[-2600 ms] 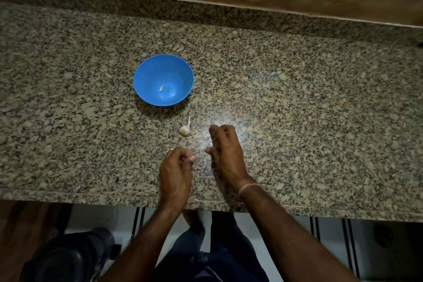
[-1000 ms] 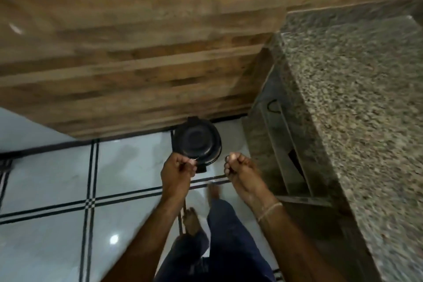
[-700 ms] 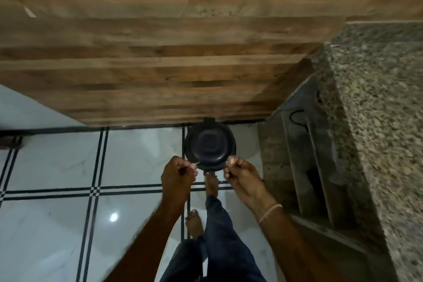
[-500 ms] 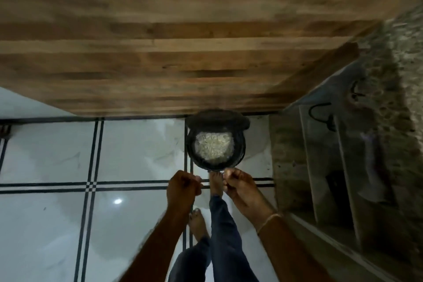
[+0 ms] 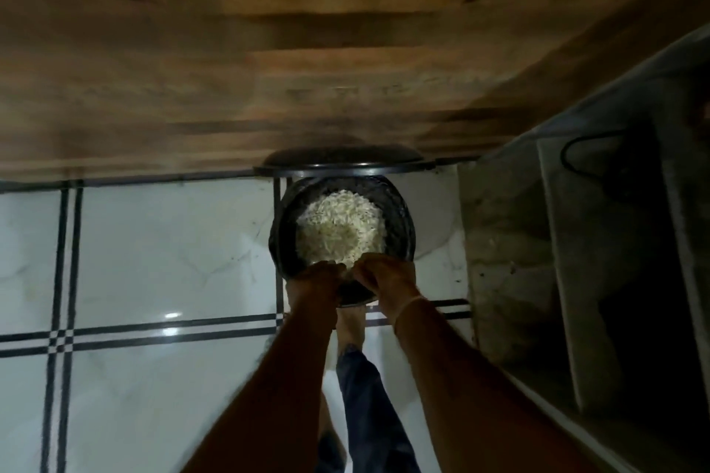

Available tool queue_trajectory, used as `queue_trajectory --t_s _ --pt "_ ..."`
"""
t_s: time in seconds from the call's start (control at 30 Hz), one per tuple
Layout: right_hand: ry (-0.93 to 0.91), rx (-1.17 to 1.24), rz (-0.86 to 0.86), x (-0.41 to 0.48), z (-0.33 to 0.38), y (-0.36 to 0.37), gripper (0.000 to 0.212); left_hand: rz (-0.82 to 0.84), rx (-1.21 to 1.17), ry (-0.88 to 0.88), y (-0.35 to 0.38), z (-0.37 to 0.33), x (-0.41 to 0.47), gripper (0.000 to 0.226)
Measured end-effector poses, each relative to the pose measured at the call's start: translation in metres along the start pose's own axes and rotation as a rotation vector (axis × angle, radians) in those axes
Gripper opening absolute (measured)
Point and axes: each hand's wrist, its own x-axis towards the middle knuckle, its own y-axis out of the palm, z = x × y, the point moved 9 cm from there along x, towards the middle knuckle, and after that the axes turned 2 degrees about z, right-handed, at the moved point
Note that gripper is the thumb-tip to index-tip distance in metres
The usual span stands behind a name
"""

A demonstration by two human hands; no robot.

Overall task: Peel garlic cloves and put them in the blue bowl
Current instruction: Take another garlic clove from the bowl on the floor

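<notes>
- Left hand (image 5: 316,282) and right hand (image 5: 384,276) hang side by side, knuckles almost touching. Their fingers are bunched and point down over the near rim of an open black bin (image 5: 408,230). Through the blur I cannot tell whether either pinches anything.
- Just beyond the fingertips lies a heap of pale skins (image 5: 340,227). The lid (image 5: 342,161) stands up farther off, and a bare foot (image 5: 350,323) below the wrists seems to press the pedal.
- This looks like a discard step. To do it well, hold both hands over the opening, spread the fingers fully and rub them so clinging papery skin falls inside, not onto the floor (image 5: 153,242). Keep the foot down until the hands are out.
- Neither the blue bowl nor any garlic clove is in view. The pedal is hidden under the foot, and the dim stone structure right of the right hand is cut off.
</notes>
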Motion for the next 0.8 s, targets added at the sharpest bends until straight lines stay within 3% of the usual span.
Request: queue_trajectory --t_s 0.03,0.1,0.2,0.27,0.3,0.4,0.5,0.7,0.8 --pt "0.038 -0.023 -0.006 -0.005 0.0 0.001 0.023 -0.025 -0.028 0.019 0.004 -0.002 -0.007 0.012" --pt "0.059 0.019 0.051 -0.021 0.0 0.013 0.009 -0.032 0.023 0.133 0.016 -0.013 -0.021 0.028" --pt "0.121 0.342 0.271 -0.068 0.005 0.041 0.038 0.056 0.464 0.292 0.04 -0.024 -0.053 0.049" --pt "0.083 0.444 0.356 -0.124 0.019 0.035 0.032 -0.005 0.785 0.339 0.035 -0.032 -0.077 0.051" --pt "0.047 0.455 0.353 -0.154 0.023 0.021 0.032 -0.001 0.822 0.329 0.032 -0.037 -0.098 0.051" --pt "-0.161 0.428 0.238 -0.246 0.034 -0.036 0.035 0.084 0.837 0.442 0.037 -0.057 -0.183 0.053" --pt "-0.393 0.275 0.109 -0.326 0.032 -0.095 0.021 0.186 0.957 0.649 0.048 -0.064 -0.296 0.048" --pt "-0.872 0.074 -0.265 -0.474 -0.005 -0.227 0.034 0.436 1.169 1.013 0.089 -0.007 -0.488 0.037" --pt "-1.024 0.059 -0.419 -0.528 -0.022 -0.288 0.027 0.569 1.235 1.161 0.12 0.036 -0.555 0.037"
